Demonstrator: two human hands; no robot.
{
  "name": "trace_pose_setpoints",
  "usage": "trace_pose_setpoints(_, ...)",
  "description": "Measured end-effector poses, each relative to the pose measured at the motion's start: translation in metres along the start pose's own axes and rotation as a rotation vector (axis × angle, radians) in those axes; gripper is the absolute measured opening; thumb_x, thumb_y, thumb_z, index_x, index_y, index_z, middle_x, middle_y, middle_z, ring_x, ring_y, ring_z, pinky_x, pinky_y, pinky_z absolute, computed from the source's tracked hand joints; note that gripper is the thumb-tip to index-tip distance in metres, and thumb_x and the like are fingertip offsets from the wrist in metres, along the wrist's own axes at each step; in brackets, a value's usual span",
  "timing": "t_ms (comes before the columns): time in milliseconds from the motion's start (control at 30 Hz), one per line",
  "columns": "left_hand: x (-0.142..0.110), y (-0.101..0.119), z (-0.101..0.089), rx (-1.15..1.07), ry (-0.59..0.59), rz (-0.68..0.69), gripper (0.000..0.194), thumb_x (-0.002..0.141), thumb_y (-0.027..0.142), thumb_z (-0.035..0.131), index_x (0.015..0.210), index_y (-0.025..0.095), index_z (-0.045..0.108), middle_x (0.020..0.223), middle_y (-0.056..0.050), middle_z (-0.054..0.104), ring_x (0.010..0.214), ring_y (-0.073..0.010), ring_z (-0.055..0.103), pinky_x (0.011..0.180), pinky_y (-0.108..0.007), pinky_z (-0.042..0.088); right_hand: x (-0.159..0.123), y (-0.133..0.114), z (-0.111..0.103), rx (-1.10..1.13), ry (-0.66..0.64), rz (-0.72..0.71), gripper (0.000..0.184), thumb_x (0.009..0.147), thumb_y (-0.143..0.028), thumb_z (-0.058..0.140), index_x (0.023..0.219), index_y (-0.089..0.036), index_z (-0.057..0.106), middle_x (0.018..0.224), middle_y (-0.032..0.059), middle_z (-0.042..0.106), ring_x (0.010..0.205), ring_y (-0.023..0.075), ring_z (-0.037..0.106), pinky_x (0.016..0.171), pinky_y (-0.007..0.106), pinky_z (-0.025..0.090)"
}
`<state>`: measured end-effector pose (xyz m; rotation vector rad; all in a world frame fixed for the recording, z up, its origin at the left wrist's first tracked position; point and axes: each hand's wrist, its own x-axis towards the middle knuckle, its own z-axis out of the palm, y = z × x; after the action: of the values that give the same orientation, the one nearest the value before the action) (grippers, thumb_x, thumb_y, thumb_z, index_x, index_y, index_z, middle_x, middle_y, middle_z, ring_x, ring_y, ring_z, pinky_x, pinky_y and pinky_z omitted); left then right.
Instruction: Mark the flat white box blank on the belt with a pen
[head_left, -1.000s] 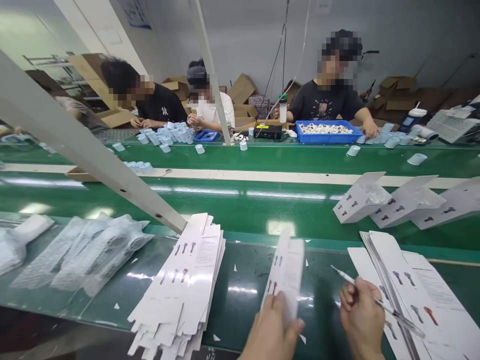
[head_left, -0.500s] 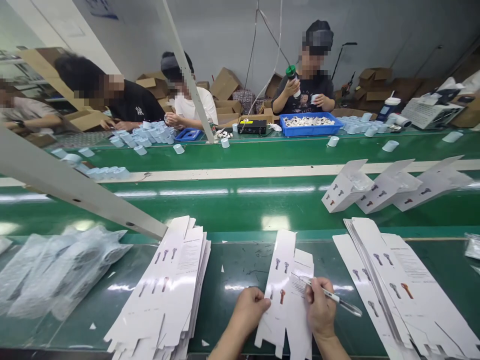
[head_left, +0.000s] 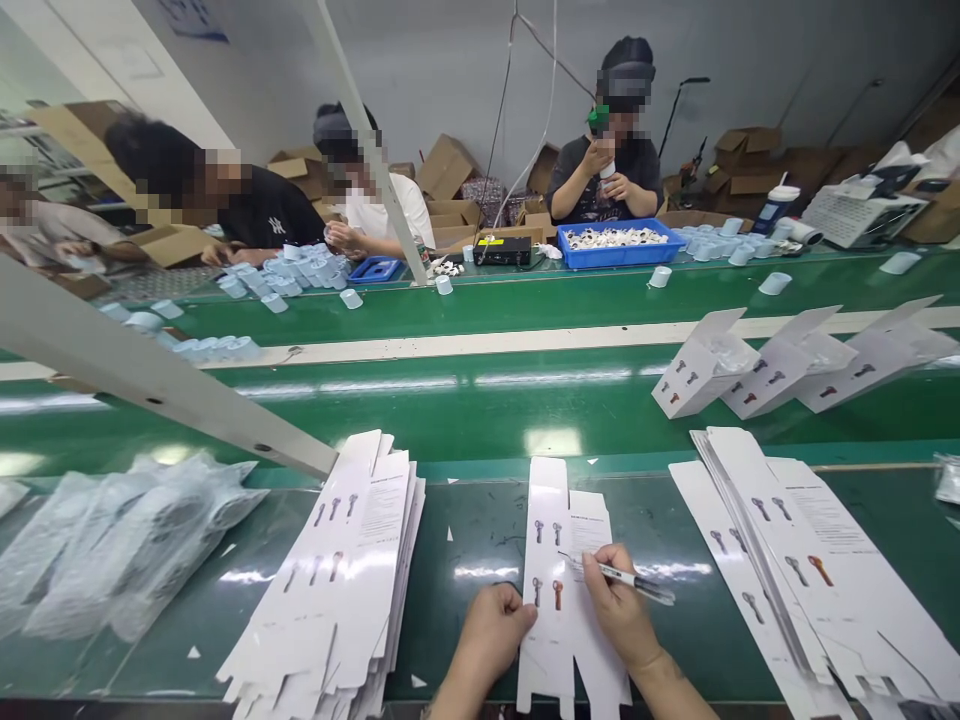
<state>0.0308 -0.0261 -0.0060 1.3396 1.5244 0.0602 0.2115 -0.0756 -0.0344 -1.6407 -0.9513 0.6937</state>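
Note:
A flat unfolded white carton [head_left: 547, 630] with small pictures of handheld devices lies on the green table in front of me. My left hand [head_left: 491, 630] pinches its left edge between thumb and curled fingers. In my right hand [head_left: 619, 605] is a pen [head_left: 641, 582], its tip near the carton's middle fold and its clear end pointing right. The side of the right hand rests on the carton's printed right panel. One stack of flat cartons [head_left: 337, 560] lies to the left of my hands, another stack of flat cartons [head_left: 795, 560] to the right.
Bubble-wrapped items [head_left: 142, 540] lie at far left. Open filled boxes [head_left: 697, 375] stand on the green belt [head_left: 450, 405]. A slanted white post [head_left: 187, 380] crosses the left side. Across the belt, several co-workers sit near pale blue cups [head_left: 300, 268] and a blue tray [head_left: 615, 255] of small parts.
The carton has swung straighter and a little left. My right hand and pen have shifted left and slightly up across it. The open boxes have slid right. A co-worker's tool now meets a cup.

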Motion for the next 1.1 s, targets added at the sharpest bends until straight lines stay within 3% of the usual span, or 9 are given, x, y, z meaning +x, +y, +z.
trace_pose_setpoints(200,-0.003,0.003,-0.002,0.004,0.005,0.013,0.026,0.073,0.019,0.059,0.053,0.021,0.043,0.046,0.006,0.047,0.049,-0.0123,0.048,0.050,-0.023,0.030,-0.001,-0.008,-0.005,-0.024,0.015,-0.026,0.031,0.088,-0.048,0.055,0.069,-0.023,0.049,0.061,-0.0037,0.048,0.057,0.0155,0.047,0.056,0.027,0.040)
trace_pose_setpoints(333,-0.005,0.006,-0.002,0.010,0.002,0.005,0.027,0.074,0.020,0.059,0.053,0.021,0.043,0.047,0.005,0.047,0.050,-0.0127,0.049,0.051,-0.023,0.032,-0.024,-0.011,-0.016,-0.017,0.007,-0.007,0.030,0.088,-0.046,0.054,0.069,-0.023,0.050,0.061,-0.0031,0.048,0.057,0.0157,0.048,0.056,0.027,0.041)
trace_pose_setpoints(467,-0.006,0.006,-0.002,0.012,-0.001,0.004,0.024,0.074,0.021,0.059,0.054,0.020,0.045,0.048,0.005,0.049,0.050,-0.0130,0.049,0.051,-0.023,0.031,-0.052,-0.009,-0.022,-0.024,-0.139,-0.002,0.033,0.086,-0.048,0.056,0.065,-0.023,0.050,0.056,-0.0029,0.048,0.052,0.0155,0.046,0.050,0.026,0.037)
trace_pose_setpoints(600,-0.005,0.005,-0.002,0.015,-0.001,0.009,0.024,0.074,0.020,0.059,0.054,0.020,0.045,0.049,0.005,0.049,0.051,-0.0132,0.050,0.051,-0.023,0.031,-0.062,-0.010,-0.020,-0.045,-0.298,0.003,0.032,0.086,-0.045,0.056,0.064,-0.023,0.050,0.056,-0.0023,0.050,0.051,0.0152,0.049,0.048,0.025,0.038)
trace_pose_setpoints(767,-0.005,0.006,-0.002,0.013,-0.005,0.017,0.025,0.073,0.021,0.060,0.054,0.020,0.045,0.047,0.005,0.047,0.051,-0.0132,0.049,0.051,-0.023,0.031,-0.060,-0.013,-0.013,-0.043,-0.237,-0.031,0.030,0.088,-0.042,0.055,0.066,-0.023,0.050,0.056,-0.0038,0.049,0.051,0.0136,0.049,0.049,0.024,0.038)
trace_pose_setpoints(933,-0.004,0.005,-0.003,-0.012,-0.010,0.000,0.025,0.071,0.022,0.061,0.053,0.020,0.045,0.045,0.006,0.045,0.048,-0.0120,0.047,0.049,-0.023,0.030,-0.058,-0.009,-0.010,-0.058,-0.270,-0.080,0.029,0.086,-0.042,0.057,0.066,-0.023,0.050,0.053,-0.0049,0.049,0.047,0.0127,0.047,0.046,0.023,0.037)
trace_pose_setpoints(1000,-0.003,0.005,-0.002,-0.033,-0.016,-0.014,0.025,0.071,0.024,0.062,0.054,0.020,0.044,0.046,0.006,0.045,0.047,-0.0116,0.046,0.049,-0.023,0.030,-0.060,-0.015,-0.012,-0.023,-0.228,-0.030,0.031,0.085,-0.045,0.058,0.065,-0.023,0.051,0.055,-0.0042,0.049,0.049,0.0136,0.048,0.048,0.024,0.039)
trace_pose_setpoints(1100,-0.005,0.011,-0.003,-0.072,-0.039,-0.028,0.030,0.072,0.034,0.062,0.055,0.022,0.041,0.047,0.006,0.043,0.046,-0.0111,0.043,0.048,-0.023,0.031,-0.060,-0.032,-0.030,0.049,-0.044,0.115,0.030,0.084,-0.051,0.057,0.072,-0.024,0.058,0.058,-0.0025,0.053,0.054,0.0162,0.051,0.053,0.026,0.043)
